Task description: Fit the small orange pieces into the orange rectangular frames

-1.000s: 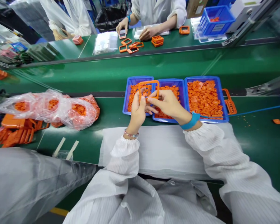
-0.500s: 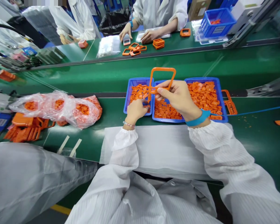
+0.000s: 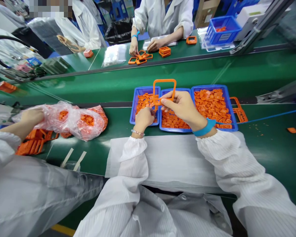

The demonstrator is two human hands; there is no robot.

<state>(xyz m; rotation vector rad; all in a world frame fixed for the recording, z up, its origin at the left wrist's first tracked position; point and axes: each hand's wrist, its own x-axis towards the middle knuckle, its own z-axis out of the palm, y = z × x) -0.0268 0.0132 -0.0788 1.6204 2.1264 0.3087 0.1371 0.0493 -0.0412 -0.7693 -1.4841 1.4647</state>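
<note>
My right hand (image 3: 182, 104) pinches an orange frame (image 3: 164, 81) by its lower edge and holds it upright above the blue bins. Over the left blue bin (image 3: 132, 108) is my left hand (image 3: 145, 118), its fingers bent together near the small orange parts and close to the lower left of the frame; what lies between the fingertips is hidden. The middle blue bin (image 3: 176, 130) and the right blue bin (image 3: 234, 126) also hold small orange parts. White sheets (image 3: 172, 158) lie in front of the bins.
Plastic bags of orange parts (image 3: 88, 121) lie at the left, with a co-worker's hand (image 3: 33, 117) on them. Behind the green belt (image 3: 108, 82), another person handles orange frames (image 3: 140, 58). An orange frame piece (image 3: 240, 110) lies right of the bins.
My right hand and the orange frame have moved left and slightly down, nearer my left hand. A co-worker's hand has come onto the bags at the left.
</note>
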